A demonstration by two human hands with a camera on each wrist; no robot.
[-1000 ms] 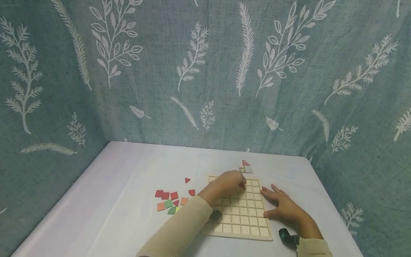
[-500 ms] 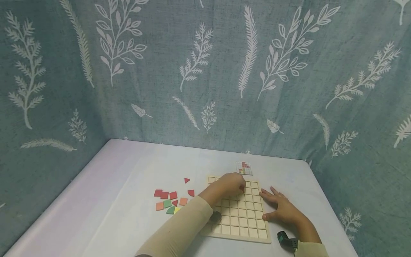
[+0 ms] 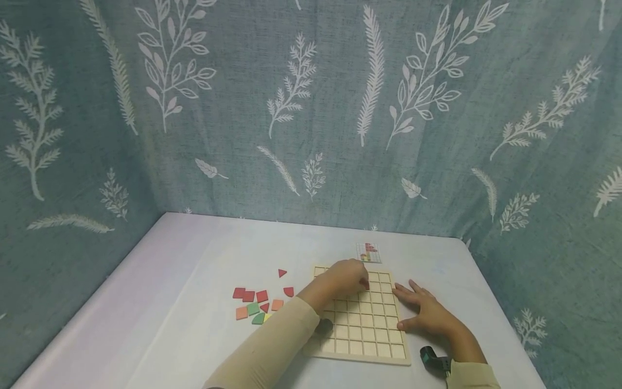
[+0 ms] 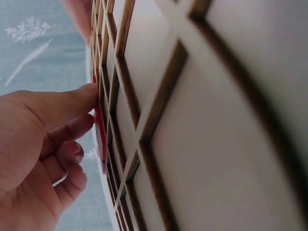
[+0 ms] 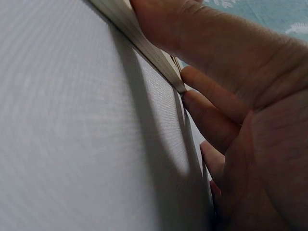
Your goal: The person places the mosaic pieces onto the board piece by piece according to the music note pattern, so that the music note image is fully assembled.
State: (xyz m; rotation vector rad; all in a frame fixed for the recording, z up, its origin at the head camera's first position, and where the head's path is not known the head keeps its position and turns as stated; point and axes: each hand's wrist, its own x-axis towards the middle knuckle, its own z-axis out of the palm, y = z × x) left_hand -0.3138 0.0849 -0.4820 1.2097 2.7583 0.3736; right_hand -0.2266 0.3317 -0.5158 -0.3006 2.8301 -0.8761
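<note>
My left hand reaches over the far part of a pale wooden grid board. In the left wrist view, its thumb and forefinger pinch a thin red tile against the board's ridges; the other fingers are curled in. The tile's exact shape cannot be made out, as the fingers cover part of it. On the right side, my right hand lies with fingers spread. Its thumb and some fingertips touch the board's side edge in the right wrist view.
Left of the board lie several loose tiles: red squares, a red triangle, a red quarter-circle, orange squares and green pieces. A small printed card sits beyond the board. Patterned cloth surrounds the white table.
The head view has shifted slightly. Both hands stay almost where they were, the left over the board's far part and the right at its edge.
</note>
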